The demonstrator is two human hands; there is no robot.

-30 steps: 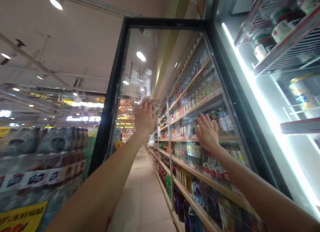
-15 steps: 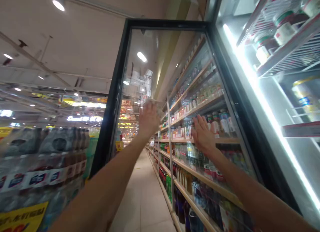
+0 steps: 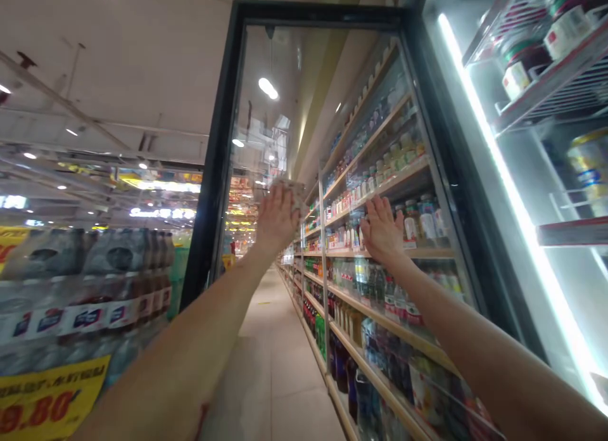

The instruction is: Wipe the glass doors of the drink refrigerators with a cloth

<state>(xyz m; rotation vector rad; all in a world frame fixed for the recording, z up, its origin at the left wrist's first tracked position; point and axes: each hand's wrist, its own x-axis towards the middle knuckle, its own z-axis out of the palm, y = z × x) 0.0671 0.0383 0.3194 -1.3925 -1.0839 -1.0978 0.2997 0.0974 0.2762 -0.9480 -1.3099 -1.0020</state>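
A glass cooler door (image 3: 280, 54) in a black frame stands swung open in front of me. My left hand (image 3: 276, 220) presses a pale, patterned cloth (image 3: 298, 192) against the glass, its palm over the cloth and part of the cloth showing past the fingertips. To the right, my right hand (image 3: 382, 232) lies flat on the same pane with fingers extended and nothing in it. Whether any cloth lies under the left palm's lower part is hidden.
At right, the lit cooler holds jars (image 3: 517, 67) on wire racks (image 3: 546, 80). Stacked packs of bottles (image 3: 90, 314) with a yellow price sign (image 3: 52, 396) stand at left. Through the glass show long shelves of drinks (image 3: 394, 289) beside a tiled aisle (image 3: 266, 365).
The view has tilted down a little, so the door's top edge sits higher. Both hands remain on the glass; the left one with the cloth has shifted slightly left on the pane.
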